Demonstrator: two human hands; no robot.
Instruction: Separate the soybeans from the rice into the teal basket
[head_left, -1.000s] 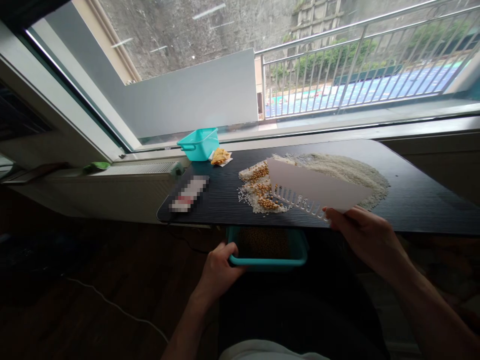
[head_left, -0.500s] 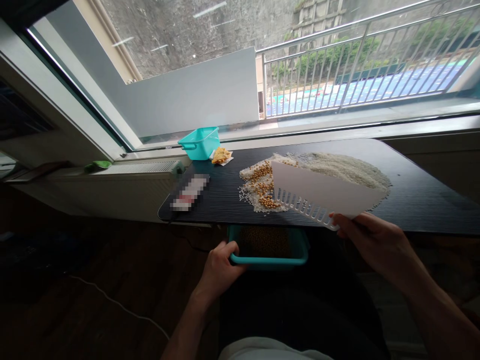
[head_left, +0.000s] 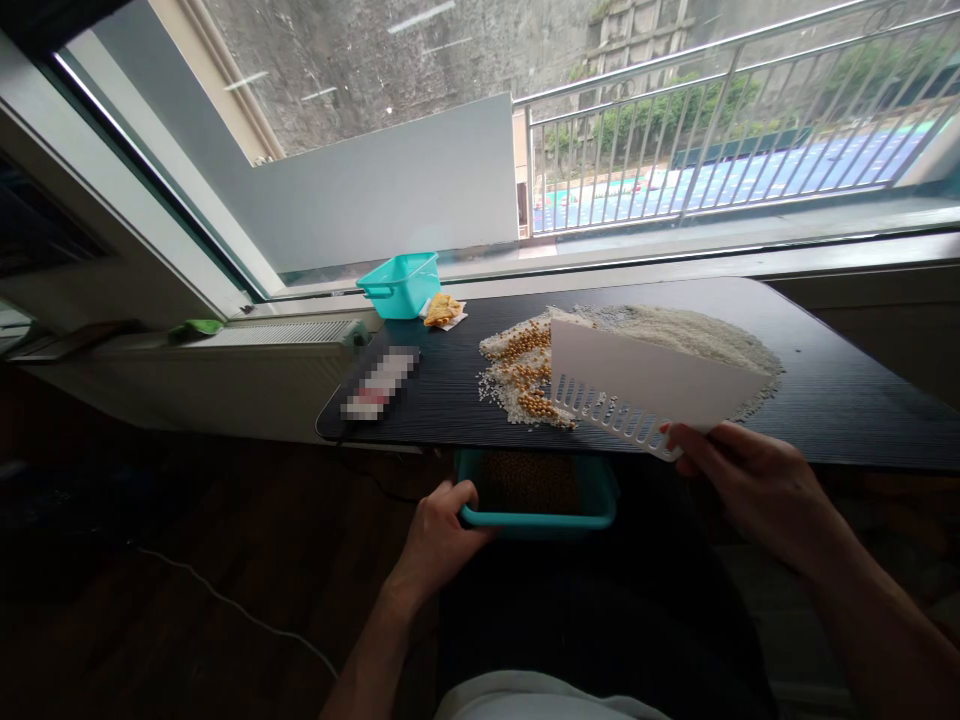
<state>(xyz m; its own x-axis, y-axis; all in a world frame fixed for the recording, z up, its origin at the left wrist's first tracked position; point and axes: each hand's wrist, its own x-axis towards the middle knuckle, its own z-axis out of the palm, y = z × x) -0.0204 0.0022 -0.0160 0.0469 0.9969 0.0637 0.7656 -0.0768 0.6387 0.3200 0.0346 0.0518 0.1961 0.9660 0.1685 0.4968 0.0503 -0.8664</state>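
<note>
Left hand: fingers curled over the rim at the near left corner of the lower turquoise tub, grasping it.
Right hand: fingers pinching the lower right part of the white slotted scraper.
White slotted scraper: slanted above the tabletop's near edge, a row of slots along its lower side; whether it touches the surface, I cannot tell.
Lower turquoise tub: just below the tabletop's near edge, between the 2 hands, with many round yellow-brown beans inside, in shadow.
Bean-and-rice patch: on the tabletop, left of the scraper, yellow beans mixed among white grains.
Rice pile: spread behind the scraper and to its right, partly hidden by it.
Tabletop: black, with rounded corners, set by the window.
Upper turquoise tub: at the far left corner; its inside is mostly hidden.
Yellow item: on white paper, just beside that tub.
Pixelated object: near the left edge, its details blurred.
Radiator: beyond the left end.
Outside: 1 metal railing.
</note>
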